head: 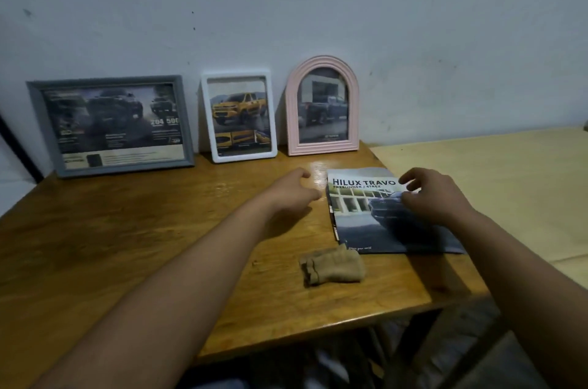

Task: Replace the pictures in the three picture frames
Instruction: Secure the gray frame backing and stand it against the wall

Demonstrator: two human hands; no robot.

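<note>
Three picture frames lean against the wall at the back of the wooden table: a wide grey frame at left, a white frame with a yellow truck picture in the middle, and an arched pink frame at right. A car brochure titled "Hilux Travo" lies flat in front of the pink frame. My right hand hovers over the brochure's right part with fingers curled and apart, holding nothing. My left hand is stretched over the table just left of the brochure, empty.
A small folded tan cloth lies near the brochure's lower left corner. A lighter, pale wooden table adjoins on the right. The wall stands directly behind the frames.
</note>
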